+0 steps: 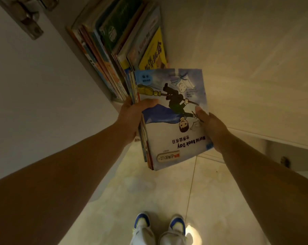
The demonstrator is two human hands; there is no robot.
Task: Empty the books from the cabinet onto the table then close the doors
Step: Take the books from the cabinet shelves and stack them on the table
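Both my hands hold a stack of thin picture books in front of the open cabinet. The top cover reads "World Book Day" and shows a figure on a broom. My left hand grips the stack's left edge, thumb across the cover. My right hand grips the right edge, thumb on the cover. Behind the stack, several more books lean in a row on the cabinet shelf, against its left wall.
The open cabinet door stands at my left, with a metal hinge near the top. The shelf's front edge runs to the right. Below are a pale tiled floor and my white-and-blue shoes.
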